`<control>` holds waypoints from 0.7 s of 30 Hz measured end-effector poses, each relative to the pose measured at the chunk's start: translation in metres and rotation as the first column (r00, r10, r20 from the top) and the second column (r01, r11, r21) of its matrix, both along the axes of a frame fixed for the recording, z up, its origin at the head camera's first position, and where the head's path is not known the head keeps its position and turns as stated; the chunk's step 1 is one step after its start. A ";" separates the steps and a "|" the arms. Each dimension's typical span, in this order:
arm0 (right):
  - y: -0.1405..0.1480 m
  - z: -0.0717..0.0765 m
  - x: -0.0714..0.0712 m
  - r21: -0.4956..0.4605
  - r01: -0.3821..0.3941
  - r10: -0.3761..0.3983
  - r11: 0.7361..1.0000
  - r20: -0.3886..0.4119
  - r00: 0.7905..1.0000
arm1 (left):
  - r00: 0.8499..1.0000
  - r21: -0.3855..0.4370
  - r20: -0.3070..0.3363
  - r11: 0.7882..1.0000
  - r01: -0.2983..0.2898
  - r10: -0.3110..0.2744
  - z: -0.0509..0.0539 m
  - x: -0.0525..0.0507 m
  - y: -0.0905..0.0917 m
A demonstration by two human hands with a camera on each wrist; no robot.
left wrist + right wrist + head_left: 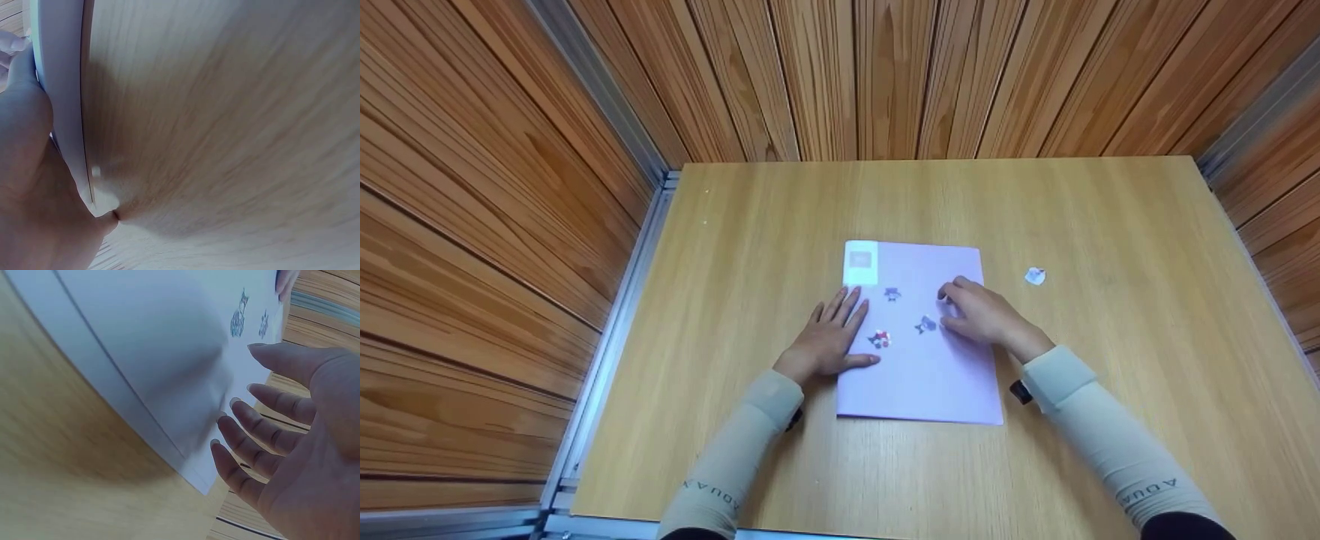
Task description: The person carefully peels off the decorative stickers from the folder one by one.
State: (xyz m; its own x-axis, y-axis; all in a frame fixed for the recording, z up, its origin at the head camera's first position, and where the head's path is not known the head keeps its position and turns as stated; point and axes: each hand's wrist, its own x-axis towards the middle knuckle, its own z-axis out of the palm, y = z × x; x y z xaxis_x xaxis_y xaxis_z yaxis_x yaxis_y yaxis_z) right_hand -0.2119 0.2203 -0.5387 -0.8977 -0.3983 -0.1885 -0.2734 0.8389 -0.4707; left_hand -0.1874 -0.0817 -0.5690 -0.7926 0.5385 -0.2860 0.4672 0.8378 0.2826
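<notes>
A pale purple folder or booklet [919, 382] lies on the table, a white label [861, 262] at its top left corner. Three small stickers are on it: one near the top [892, 294], one in the middle [925, 325] and a red and dark one [879, 339] lower left. The left hand [829, 341] rests with spread fingers on the folder's left edge. Over its right side is the right hand [979, 311], fingers loosely bent; in the right wrist view this hand [287, 433] shows nothing between thumb and fingers.
A small whitish scrap or sticker [1035, 276] lies on the wooden table [780, 217] to the right of the folder. Wood-panelled walls [885, 82] stand behind and at the sides, with a metal frame [619, 289] along the table's left edge.
</notes>
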 end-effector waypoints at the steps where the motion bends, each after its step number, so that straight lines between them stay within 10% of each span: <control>1: -0.001 -0.001 0.000 0.001 -0.005 0.005 1.000 -0.001 1.000 | 1.000 -0.001 -0.002 1.000 0.001 -0.001 0.000 0.000 0.000; 21: -0.016 -0.009 0.007 0.008 -0.064 0.064 0.998 -0.028 0.998 | 1.000 -0.024 -0.006 1.000 0.007 -0.007 -0.001 -0.001 0.001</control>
State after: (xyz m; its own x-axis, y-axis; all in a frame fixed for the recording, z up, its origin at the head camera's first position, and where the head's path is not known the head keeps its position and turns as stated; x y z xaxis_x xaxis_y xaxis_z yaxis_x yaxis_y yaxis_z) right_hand -0.2051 0.2039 -0.5473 -0.8754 -0.4537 -0.1668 -0.3394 0.8226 -0.4562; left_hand -0.1887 -0.0805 -0.5700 -0.7908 0.5369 -0.2941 0.4743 0.8411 0.2602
